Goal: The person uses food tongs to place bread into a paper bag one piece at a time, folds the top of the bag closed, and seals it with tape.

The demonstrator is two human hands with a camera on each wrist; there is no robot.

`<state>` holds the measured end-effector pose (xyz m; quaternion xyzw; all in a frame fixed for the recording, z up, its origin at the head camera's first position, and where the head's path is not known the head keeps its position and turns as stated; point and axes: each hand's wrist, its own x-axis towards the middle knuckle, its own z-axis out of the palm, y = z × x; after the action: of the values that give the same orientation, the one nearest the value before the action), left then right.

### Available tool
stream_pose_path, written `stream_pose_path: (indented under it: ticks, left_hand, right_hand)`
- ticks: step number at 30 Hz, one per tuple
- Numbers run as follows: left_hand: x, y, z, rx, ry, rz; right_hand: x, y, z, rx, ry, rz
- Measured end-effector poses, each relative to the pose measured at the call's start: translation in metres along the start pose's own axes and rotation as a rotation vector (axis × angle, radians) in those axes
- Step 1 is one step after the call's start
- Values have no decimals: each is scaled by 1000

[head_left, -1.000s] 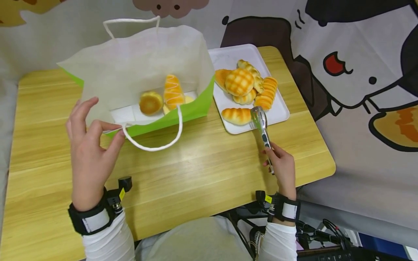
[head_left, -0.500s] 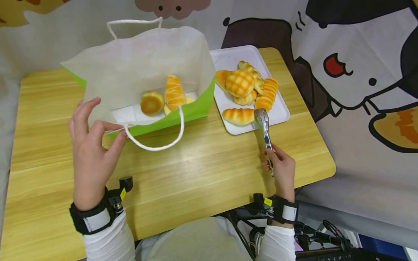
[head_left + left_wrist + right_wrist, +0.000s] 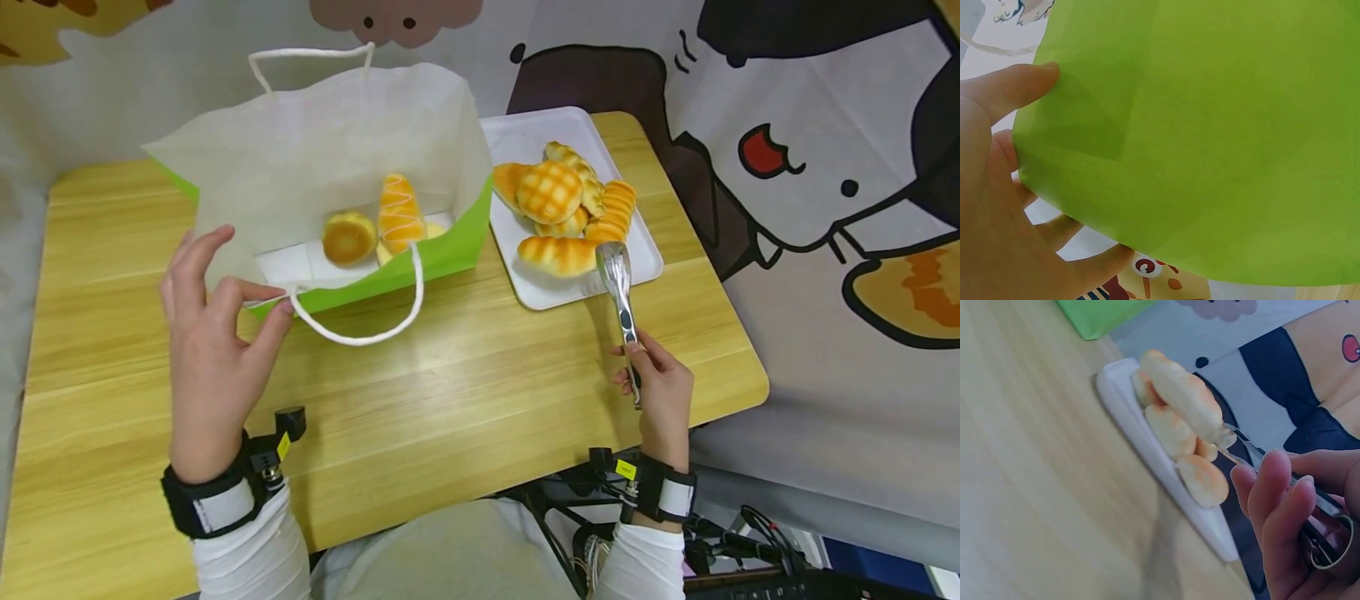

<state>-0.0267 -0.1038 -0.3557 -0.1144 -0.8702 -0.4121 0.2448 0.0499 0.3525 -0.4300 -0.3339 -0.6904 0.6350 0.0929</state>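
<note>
My left hand (image 3: pixel 221 358) pinches the near rim of a green paper bag (image 3: pixel 450 258) between thumb and fingers, beside its white rope handle (image 3: pixel 360 339). The bag's mouth gapes, showing a round brown bun (image 3: pixel 349 238) and a long iced bread (image 3: pixel 401 210) inside; a paler piece is partly hidden. My right hand (image 3: pixel 660 387) grips metal tongs (image 3: pixel 619 287). Their tips hold one end of an oblong bread roll (image 3: pixel 558 256), which the right wrist view shows lifted above the white tray (image 3: pixel 1129 422).
Several other breads lie heaped on the tray (image 3: pixel 540 296), among them a round checkered bun (image 3: pixel 551 192) and a ridged roll (image 3: pixel 617 210). The tray stands right of the bag on a wooden table (image 3: pixel 420 417). A cartoon-printed cloth (image 3: pixel 787 100) hangs behind.
The tongs and the oblong roll have risen and shifted slightly right; the roll was resting on the tray before. The left hand keeps its hold on the bag's rim.
</note>
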Motion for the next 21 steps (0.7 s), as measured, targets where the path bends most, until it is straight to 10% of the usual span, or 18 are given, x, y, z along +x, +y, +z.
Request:
stream_pose_path:
  ticks: [21]
  left_hand:
    - [0, 3, -3, -4, -12, 5]
  right_hand:
    - [-13, -41, -6, 234, 76, -193]
